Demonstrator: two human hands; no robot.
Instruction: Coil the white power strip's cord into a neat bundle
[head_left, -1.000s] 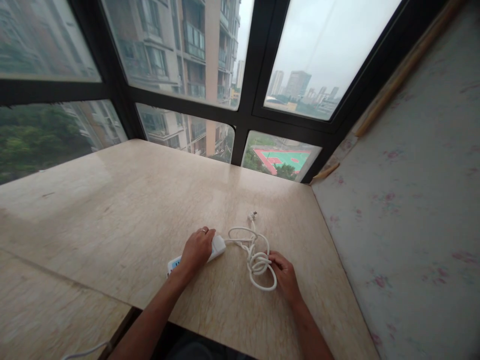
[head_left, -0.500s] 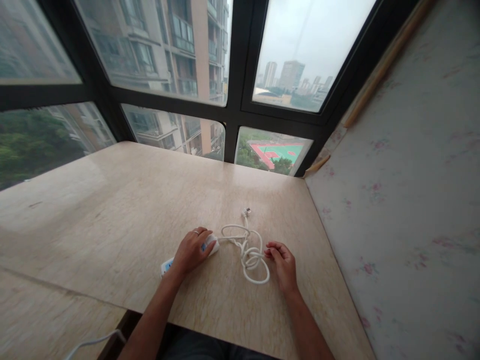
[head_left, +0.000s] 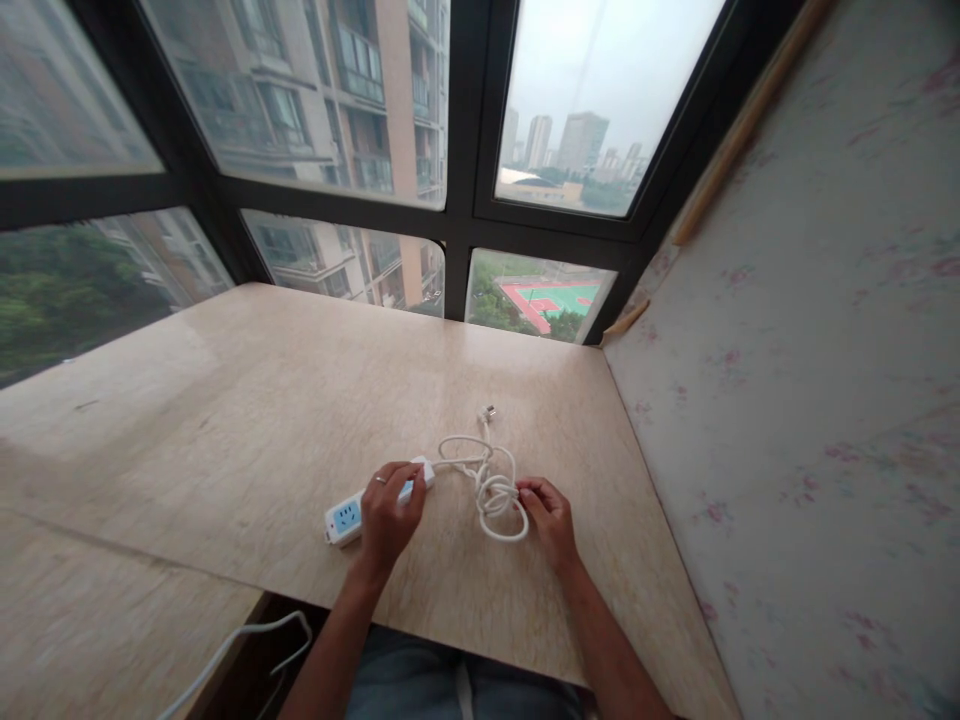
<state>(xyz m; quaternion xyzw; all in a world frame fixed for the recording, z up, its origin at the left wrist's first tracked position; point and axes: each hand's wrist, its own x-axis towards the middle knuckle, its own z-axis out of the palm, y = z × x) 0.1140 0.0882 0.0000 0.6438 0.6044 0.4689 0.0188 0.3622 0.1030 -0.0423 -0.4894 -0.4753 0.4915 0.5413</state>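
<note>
A white power strip (head_left: 346,515) with blue sockets lies on the beige marble-look table (head_left: 247,420). My left hand (head_left: 390,512) rests over its right half, fingers curled on it. Its white cord (head_left: 491,485) is bundled in loose coils to the right, and the plug (head_left: 488,412) lies beyond the coils. My right hand (head_left: 546,515) pinches the coils at their right side with closed fingers.
Dark-framed windows (head_left: 465,200) run along the table's far edge. A pale flowered wall (head_left: 787,400) bounds the right side. Another white cable (head_left: 232,645) hangs below the near table edge at the left, above my lap.
My left hand has slid back along the power strip, so more of its left end shows. Both hands, strip and cord sit slightly nearer the table's front edge as the view shifted.
</note>
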